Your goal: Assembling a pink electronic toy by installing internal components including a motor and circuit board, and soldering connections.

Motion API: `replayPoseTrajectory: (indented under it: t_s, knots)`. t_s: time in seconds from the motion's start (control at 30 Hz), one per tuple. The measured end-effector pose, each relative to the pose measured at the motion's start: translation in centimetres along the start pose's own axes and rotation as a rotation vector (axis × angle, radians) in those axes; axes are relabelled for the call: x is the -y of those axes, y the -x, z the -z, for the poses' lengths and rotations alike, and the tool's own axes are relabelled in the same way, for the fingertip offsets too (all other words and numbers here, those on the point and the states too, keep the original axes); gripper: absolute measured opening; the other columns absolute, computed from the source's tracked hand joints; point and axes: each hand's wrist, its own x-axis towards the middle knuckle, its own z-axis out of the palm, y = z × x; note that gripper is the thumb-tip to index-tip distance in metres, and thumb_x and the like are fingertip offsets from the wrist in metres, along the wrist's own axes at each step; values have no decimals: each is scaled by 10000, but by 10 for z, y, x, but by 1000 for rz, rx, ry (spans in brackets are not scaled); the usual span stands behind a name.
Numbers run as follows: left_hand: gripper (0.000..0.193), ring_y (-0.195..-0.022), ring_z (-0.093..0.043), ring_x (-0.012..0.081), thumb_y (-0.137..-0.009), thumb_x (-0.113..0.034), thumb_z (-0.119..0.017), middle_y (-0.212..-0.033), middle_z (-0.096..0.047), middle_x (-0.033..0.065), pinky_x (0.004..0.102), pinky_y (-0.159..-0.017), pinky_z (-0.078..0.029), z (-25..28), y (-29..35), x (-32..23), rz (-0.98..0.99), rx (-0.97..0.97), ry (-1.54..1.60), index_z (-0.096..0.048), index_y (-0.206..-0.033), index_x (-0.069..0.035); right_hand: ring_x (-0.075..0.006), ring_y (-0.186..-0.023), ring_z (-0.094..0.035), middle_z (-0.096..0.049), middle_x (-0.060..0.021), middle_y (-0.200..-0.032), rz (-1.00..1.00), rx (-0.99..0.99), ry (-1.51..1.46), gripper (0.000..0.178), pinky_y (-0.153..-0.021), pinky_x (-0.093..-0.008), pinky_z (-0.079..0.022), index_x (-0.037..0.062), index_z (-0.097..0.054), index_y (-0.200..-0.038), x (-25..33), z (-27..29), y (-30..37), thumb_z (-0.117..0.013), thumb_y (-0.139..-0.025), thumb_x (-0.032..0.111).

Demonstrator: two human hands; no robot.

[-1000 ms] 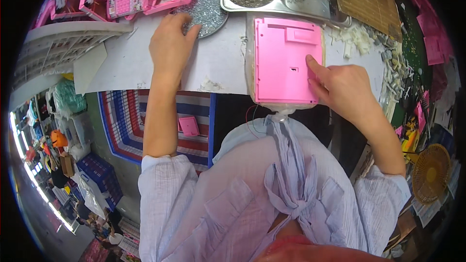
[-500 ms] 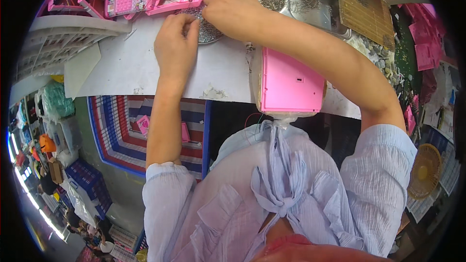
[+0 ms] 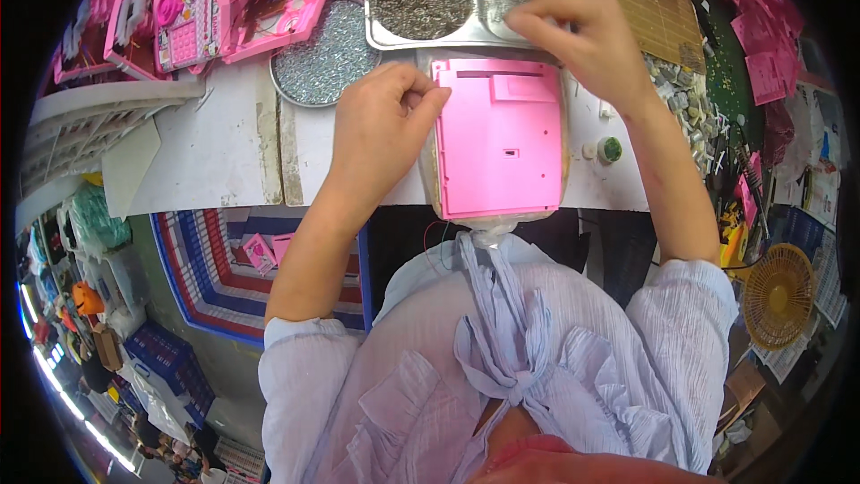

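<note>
A flat pink plastic casing [image 3: 497, 157] lies on a wrapped pad at the table's front edge, a raised strip and slot near its far end. At its far left corner is my left hand [image 3: 381, 125], thumb and forefinger pinched together; anything between them is too small to make out. My right hand [image 3: 591, 45] hovers past the far right corner, by the metal tray [image 3: 461, 38], its fingers curled together and their tips partly hidden. Small dark screws [image 3: 421, 0] fill one tray compartment. Left of it stands a round dish [image 3: 273, 81] of small silvery screws.
Pink casings with wiring [image 3: 193, 22] are piled at the far left beside a grey plastic rack [image 3: 116, 94]. A small green-filled pot [image 3: 609, 150] stands right of the pad. Below the table sits a striped basket [image 3: 260, 327]; a yellow basket [image 3: 779, 296] is at right.
Both hands have left the round dish of silvery screws. My left hand has come nearer and right to the casing's corner; my right hand has swung right, uncovering the casing's far end.
</note>
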Motion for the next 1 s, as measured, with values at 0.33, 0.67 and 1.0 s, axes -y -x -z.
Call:
replayPoseTrajectory:
  t_s: [0.33,0.67,1.0]
  knots:
    - [264,-584,-532,172,-848,-200,-764,-626,-573,84,333,-573,-436,22,-37,-13,18,337,-283,-642,-764,18,-195,-803,-580,-686,-41,-788,-34,96,177,137,-754,-331,-477,51,-797,-898,-37,8,39,-768,-864,180]
    - [318,-590,-452,87,-855,-235,-777,-610,-519,2,301,-544,-383,23,-42,-2,150,428,-72,-608,-717,-4,-119,-827,-571,-643,-20,-861,-253,217,-100,131,-741,-283,-465,11,-767,-929,-42,10,34,-773,-889,136]
    - [278,-605,-455,57,-892,-235,-755,-652,-546,-37,263,-549,-377,19,-39,16,158,439,86,-638,-778,-9,-119,-839,-617,-673,-24,-917,-84,241,152,170,-763,-279,-487,25,-765,-1015,-5,28,-11,-772,-878,125]
